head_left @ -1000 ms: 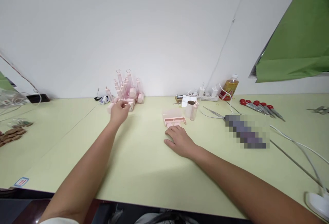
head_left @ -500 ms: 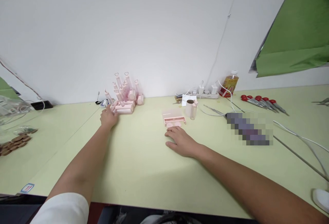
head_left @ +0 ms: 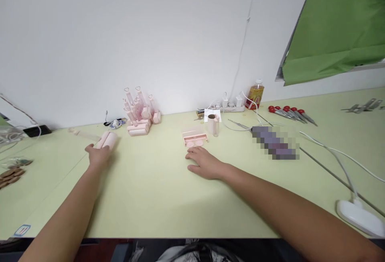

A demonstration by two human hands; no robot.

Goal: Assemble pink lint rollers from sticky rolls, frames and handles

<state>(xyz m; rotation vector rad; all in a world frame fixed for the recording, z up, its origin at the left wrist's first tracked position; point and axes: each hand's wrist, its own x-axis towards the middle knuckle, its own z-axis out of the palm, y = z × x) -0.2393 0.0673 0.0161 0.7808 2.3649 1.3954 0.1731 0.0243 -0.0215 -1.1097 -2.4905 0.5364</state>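
Observation:
At the left, my left hand (head_left: 98,155) is closed around a pale pink case (head_left: 107,140). A translucent pink tube (head_left: 84,135), blurred, juts leftward from the case; whether the two are joined I cannot tell. My right hand (head_left: 205,163) rests on the table with its fingers stretched out, holding nothing. Just beyond its fingertips lies an open pink case (head_left: 195,138) with two round wells at its front and a raised clear lid. Against the wall stands a cluster of pink cases and tubes (head_left: 138,111), several of them topped with heart-shaped loops.
Behind the open case stand a beige cup (head_left: 211,123) and a small clear pink tube (head_left: 216,126). A power strip (head_left: 231,108), a bottle (head_left: 255,94) and red-tipped tools (head_left: 291,113) line the back right. Brown pieces (head_left: 10,177) lie far left; a white device (head_left: 359,217) sits front right.
My left hand has come away from the pink cluster, moving left and nearer with a pink case in it. My right hand stays by the open case. The view has shifted slightly.

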